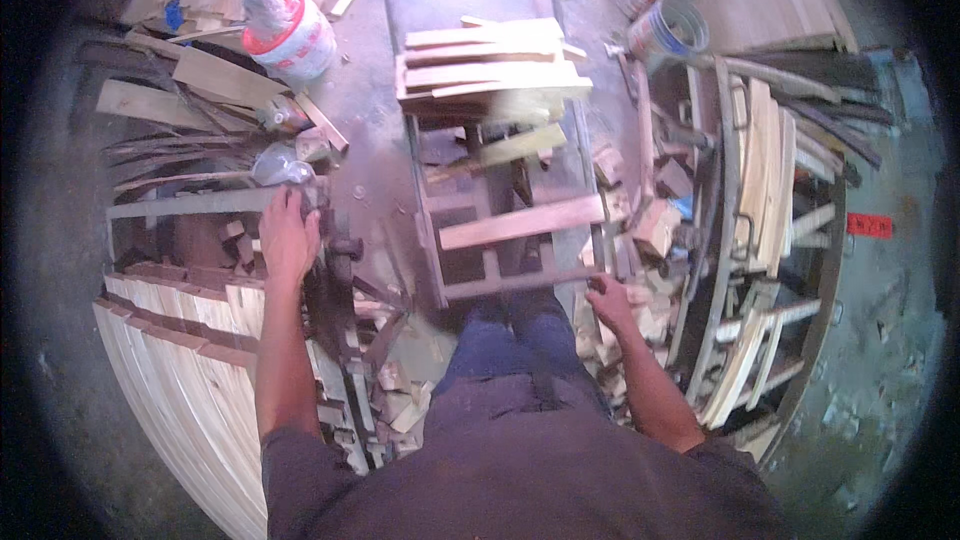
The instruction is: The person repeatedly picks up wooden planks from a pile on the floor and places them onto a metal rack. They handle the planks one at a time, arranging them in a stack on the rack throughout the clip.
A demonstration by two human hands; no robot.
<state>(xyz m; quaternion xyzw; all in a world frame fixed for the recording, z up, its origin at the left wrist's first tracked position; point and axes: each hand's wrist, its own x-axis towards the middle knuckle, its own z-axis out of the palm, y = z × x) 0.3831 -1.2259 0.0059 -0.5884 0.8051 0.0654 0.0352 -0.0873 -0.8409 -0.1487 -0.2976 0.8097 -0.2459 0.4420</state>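
In front of my legs stands a metal frame point(520, 287) with open bars, carrying wooden pieces. One pale wooden strip point(524, 221) lies across its near part. A stack of wooden strips point(490, 65) sits on its far part, and a blurred pale piece point(525, 144) lies between them. My right hand point(610, 302) is closed at the frame's near right corner, fingers curled around its edge. Off to the left, my left hand point(289, 240) reaches forward with fingers stretched out over the end of a metal rack point(200, 202). A clear plastic container point(280, 165) is just beyond its fingertips.
Long wooden boards point(185, 350) fill the left rack. Another metal rack point(705, 270) holding wood strips stands at right. A white bucket with a red rim point(290, 40) is far left; metal cans point(668, 30) are far right. Wood offcuts point(650, 335) litter the floor.
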